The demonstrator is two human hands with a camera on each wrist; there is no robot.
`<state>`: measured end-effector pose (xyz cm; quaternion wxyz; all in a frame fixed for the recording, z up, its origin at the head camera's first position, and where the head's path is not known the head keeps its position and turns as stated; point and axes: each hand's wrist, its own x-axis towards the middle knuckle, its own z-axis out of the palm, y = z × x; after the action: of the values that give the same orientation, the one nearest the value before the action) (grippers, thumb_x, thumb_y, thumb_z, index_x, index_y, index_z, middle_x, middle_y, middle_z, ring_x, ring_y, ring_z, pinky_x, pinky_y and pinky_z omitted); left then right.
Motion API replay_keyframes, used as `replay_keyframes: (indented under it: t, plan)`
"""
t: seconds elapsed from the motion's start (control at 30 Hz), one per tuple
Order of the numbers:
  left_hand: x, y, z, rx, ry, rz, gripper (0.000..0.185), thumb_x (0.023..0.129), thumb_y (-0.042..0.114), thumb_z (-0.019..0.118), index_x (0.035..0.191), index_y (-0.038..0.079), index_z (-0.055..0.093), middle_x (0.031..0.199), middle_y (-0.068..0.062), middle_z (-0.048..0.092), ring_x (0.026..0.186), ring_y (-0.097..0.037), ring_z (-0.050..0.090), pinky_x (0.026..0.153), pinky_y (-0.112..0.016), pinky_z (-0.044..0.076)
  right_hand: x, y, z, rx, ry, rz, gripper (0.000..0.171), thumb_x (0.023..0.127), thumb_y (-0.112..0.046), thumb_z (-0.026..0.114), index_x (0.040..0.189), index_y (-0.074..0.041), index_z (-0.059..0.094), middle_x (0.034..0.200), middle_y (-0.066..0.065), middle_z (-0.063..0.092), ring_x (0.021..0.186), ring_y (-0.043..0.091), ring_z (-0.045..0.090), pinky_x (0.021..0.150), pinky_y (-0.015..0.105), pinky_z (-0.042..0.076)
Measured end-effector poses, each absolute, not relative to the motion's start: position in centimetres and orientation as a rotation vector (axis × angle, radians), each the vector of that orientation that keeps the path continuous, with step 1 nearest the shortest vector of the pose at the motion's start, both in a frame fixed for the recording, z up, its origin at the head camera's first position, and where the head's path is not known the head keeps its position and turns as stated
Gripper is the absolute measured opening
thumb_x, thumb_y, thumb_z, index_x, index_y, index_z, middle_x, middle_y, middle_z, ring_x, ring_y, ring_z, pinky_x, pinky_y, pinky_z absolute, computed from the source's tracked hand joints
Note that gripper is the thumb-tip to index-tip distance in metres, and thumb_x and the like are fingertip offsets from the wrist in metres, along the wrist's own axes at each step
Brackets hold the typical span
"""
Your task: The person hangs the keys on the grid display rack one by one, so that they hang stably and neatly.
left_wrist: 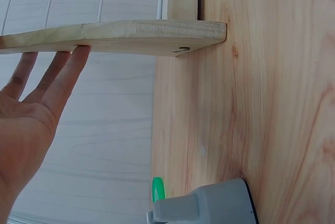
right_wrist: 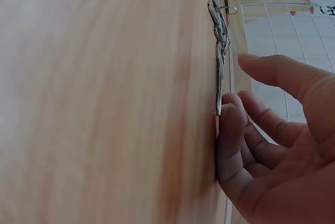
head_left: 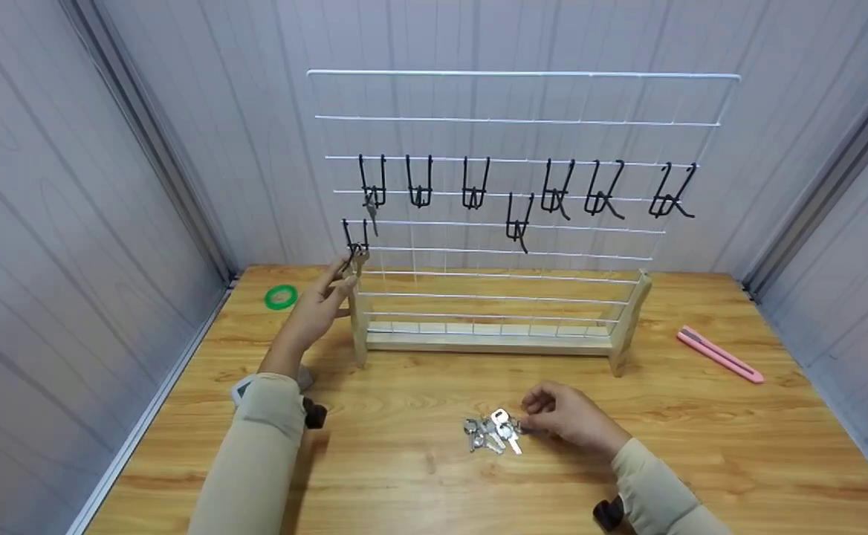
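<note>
My left hand [head_left: 319,308] is at the left wooden upright [head_left: 358,319] of a white wire rack; in the left wrist view its straight fingertips [left_wrist: 78,56] rest on the upright's outer side. Just above those fingers, a key [head_left: 362,255] hangs by a black hook [head_left: 356,239]. Another key [head_left: 371,212] hangs from the hook above it. A pile of silver keys [head_left: 495,431] lies on the table. My right hand [head_left: 568,416] is beside the pile's right edge, fingers bent and thumb side parted, fingertips right at the nearest key [right_wrist: 219,93].
Several black hooks [head_left: 555,193] hang across the rack's grid. A green ring [head_left: 281,297] lies at the left and a pink cutter [head_left: 720,355] at the right. A grey object [left_wrist: 209,203] stands near my left forearm. Panel walls enclose the wooden table [head_left: 404,475].
</note>
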<state>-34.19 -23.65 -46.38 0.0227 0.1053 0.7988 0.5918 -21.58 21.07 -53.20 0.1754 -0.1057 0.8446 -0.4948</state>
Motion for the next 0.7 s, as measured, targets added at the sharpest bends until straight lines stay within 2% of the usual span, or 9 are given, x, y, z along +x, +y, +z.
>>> replay_keyframes:
  t: [0.23,0.6,0.7]
  plan:
    - [-34.1,-23.6,-46.3,0.31,2.482,1.837,0.067,0.114,0.04,0.052,0.172,0.022,0.024,0.169,-0.025,0.032,0.155,-0.045,0.042,0.115,-0.061,0.054,-21.5,20.8,-53.3,-0.374,2.428,-1.342,0.032,0.092,-0.017,0.084,0.114,0.001,0.069,0.104,0.012,0.069,0.088,0.017,0.06,0.059,0.02,0.051]
    - [-34.0,-23.6,-46.3,0.296,2.498,1.826,0.067,0.113,0.043,0.053,0.171,0.024,0.027,0.17,-0.024,0.032,0.156,-0.046,0.041,0.115,-0.06,0.054,-21.6,19.7,-53.2,-0.385,2.483,-1.254,0.028,0.086,-0.011,0.085,0.108,-0.001,0.07,0.094,0.004,0.066,0.074,0.011,0.056,0.055,0.017,0.048]
    - [-34.0,-23.7,-46.3,0.302,2.499,1.824,0.066,0.113,0.044,0.053,0.171,0.026,0.027,0.17,-0.023,0.032,0.157,-0.045,0.04,0.116,-0.059,0.054,-21.7,19.5,-53.1,-0.392,2.489,-1.242,0.025,0.087,-0.01,0.085,0.105,-0.001,0.07,0.092,0.004,0.066,0.074,0.012,0.057,0.055,0.017,0.047]
